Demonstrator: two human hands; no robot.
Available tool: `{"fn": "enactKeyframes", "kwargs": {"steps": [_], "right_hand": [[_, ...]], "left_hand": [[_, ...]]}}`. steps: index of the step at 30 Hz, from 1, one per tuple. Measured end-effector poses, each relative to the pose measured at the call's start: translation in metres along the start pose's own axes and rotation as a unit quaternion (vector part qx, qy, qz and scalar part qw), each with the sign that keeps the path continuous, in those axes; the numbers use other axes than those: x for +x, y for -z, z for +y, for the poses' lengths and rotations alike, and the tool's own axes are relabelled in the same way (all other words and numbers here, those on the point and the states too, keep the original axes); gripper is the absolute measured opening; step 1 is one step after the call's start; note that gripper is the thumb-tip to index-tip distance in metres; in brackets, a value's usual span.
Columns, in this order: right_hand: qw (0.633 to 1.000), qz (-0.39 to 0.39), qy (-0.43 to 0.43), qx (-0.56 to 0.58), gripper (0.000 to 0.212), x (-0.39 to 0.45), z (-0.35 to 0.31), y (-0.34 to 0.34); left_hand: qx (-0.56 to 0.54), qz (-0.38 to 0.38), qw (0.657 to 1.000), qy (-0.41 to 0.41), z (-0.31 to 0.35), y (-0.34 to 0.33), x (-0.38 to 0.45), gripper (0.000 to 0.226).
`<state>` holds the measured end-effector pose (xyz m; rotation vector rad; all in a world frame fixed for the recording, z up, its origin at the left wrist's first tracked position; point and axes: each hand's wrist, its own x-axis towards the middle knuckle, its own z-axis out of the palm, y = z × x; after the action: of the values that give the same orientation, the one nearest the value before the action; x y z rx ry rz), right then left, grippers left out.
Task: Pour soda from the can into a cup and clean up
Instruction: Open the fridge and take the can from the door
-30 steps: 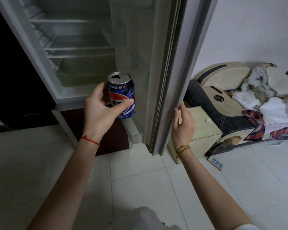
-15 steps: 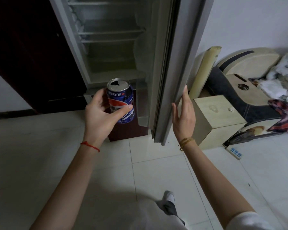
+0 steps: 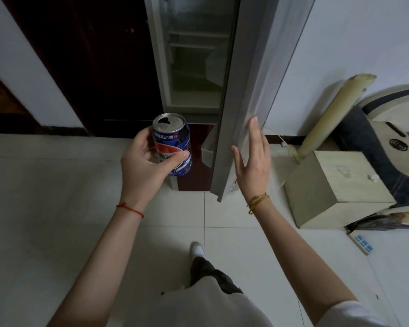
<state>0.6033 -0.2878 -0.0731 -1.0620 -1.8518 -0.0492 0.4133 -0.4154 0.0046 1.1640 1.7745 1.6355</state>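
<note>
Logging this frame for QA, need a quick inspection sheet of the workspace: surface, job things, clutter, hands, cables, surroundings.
Surface: pale tiled floor; no table or counter in view.
Job's things: blue soda can, top already open, held upright; no cup seen.
Clutter: wooden box, rolled mat leaning on wall, power strip on floor.
Hands: left hand grips can; right hand flat against fridge door edge.
Cables: white cord by the wall.
Surroundings: fridge open, dark wooden door at left.
</note>
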Motion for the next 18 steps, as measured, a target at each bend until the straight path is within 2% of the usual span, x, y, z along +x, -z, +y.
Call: {"fn": "enactKeyframes", "kwargs": {"steps": [8, 11, 18], "right_hand": [[0.997, -0.024, 0.045, 0.050, 0.072, 0.039, -0.021, -0.070], [0.994, -0.044, 0.069, 0.072, 0.077, 0.057, -0.024, -0.096], [0.979, -0.081, 0.082, 0.167, 0.056, 0.093, -0.032, -0.149]], "left_hand": [[-0.008, 0.031, 0.999, 0.011, -0.012, 0.028, 0.055, 0.065], [-0.022, 0.054, 0.998, 0.008, -0.018, 0.035, 0.079, 0.069], [-0.018, 0.099, 0.995, -0.006, -0.032, 0.045, 0.127, 0.072]]}}
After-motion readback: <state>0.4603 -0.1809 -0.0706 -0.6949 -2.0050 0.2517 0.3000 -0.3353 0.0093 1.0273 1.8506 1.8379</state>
